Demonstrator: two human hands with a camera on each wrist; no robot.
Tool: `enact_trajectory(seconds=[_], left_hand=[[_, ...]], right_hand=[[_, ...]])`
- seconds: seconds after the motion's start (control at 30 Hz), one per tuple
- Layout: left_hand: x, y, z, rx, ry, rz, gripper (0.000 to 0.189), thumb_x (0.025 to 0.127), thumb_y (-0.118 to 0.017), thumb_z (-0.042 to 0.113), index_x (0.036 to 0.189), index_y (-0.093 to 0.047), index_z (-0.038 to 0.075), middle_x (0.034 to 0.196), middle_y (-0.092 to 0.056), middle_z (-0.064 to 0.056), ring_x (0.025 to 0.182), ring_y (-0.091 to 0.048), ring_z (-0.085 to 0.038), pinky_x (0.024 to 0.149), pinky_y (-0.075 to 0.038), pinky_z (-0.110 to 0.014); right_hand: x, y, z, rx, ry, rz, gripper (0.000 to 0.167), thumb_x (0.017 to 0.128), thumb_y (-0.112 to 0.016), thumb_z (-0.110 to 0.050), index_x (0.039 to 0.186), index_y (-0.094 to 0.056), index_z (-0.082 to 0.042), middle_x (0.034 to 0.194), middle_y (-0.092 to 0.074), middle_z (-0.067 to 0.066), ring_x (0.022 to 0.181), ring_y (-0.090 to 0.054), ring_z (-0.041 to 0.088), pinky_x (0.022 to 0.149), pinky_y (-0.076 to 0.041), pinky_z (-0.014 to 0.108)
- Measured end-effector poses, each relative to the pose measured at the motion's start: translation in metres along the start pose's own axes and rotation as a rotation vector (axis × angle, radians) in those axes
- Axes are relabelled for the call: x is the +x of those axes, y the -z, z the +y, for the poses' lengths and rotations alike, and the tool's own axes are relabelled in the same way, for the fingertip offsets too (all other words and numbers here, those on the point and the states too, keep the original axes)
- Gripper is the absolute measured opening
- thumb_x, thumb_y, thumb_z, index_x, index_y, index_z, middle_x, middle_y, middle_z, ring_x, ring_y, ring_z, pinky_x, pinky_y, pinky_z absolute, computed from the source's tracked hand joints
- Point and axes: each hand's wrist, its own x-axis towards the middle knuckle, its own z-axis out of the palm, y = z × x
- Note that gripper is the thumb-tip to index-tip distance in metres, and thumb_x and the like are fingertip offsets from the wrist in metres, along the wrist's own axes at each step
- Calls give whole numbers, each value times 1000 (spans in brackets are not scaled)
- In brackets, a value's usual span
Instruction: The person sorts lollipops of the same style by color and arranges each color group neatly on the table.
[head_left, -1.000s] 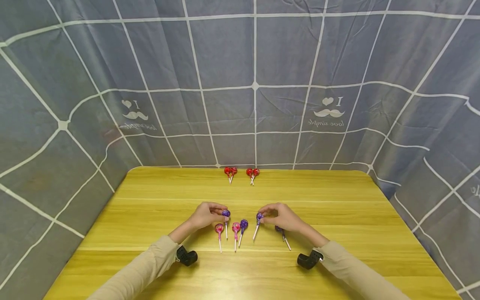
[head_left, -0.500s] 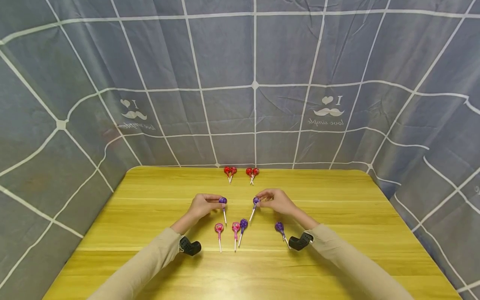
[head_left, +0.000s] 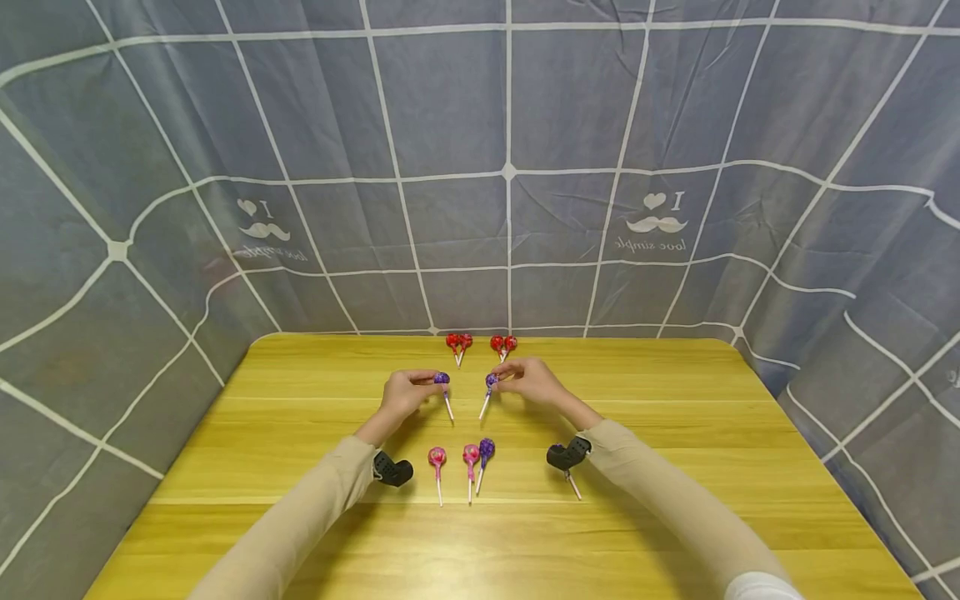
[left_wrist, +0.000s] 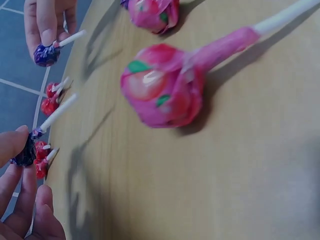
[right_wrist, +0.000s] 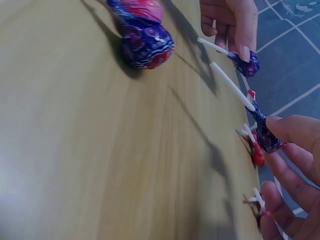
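My left hand (head_left: 405, 392) pinches a purple-wrapped lollipop (left_wrist: 25, 151) by its head between thumb and fingers, its white stick pointing back toward me. Opposite it, my right hand (head_left: 531, 381) pinches a second purple lollipop (right_wrist: 266, 131) the same way. Both lollipops are held over the table, with shadows falling on the wood in the wrist views. Just beyond the hands, at the far edge, lie two pairs of red lollipops, the left pair (head_left: 459, 342) with heads together and the right pair (head_left: 503, 342) partly covered by my right fingers.
Nearer me on the wooden table (head_left: 315, 533) lie a pink lollipop (head_left: 437, 457), another pink one (head_left: 471, 454) and a purple one (head_left: 487, 450) beside it. A further lollipop (head_left: 573, 485) is partly hidden under the right wrist camera (head_left: 568, 453). A grey curtain (head_left: 450, 217) surrounds the table.
Both hands have moved away from me toward the far edge, carrying their purple lollipops off from the near row. The right hand has also shifted left, narrowing the gap between them.
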Motion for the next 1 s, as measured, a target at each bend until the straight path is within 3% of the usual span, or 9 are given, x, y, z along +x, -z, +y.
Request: enact_trajectory(seconds=[0.33,0.57,0.67,1.0], left_hand=[[15,-6,8,43,-10,28,38,79,-78,19,112,-71,1,108,-71,-19,84,-69,-29,51,-43,-20],[21,-12,8,126,-43,38,36,79,-79,20,107,-72,0,105,-72,-17,97,-69,-29,78,-52,-29],[24,-14,7,145,-42,34,36,79,-79,21,108,-72,1,105,-72,-16,97,-70,-29,83,-53,-35],[33,-17,4,259,-76,27,35,81,-77,23,107,-73,1,103,-73,-15,93,-70,-27,73,-52,-29]], right_hand=[[23,-11,-6,-27,13,11,30,82,-75,-16,108,-71,-3,98,-73,10,84,-63,15,70,-47,23],[35,-18,-9,-31,-17,35,29,82,-74,-15,109,-72,-4,98,-73,10,85,-64,17,69,-45,23],[38,-21,-10,-28,-24,43,29,82,-74,-14,109,-72,-4,98,-73,11,84,-64,18,68,-45,23],[44,-32,-11,-62,-21,42,26,83,-74,-13,106,-73,-4,96,-74,11,83,-66,19,67,-46,22]])
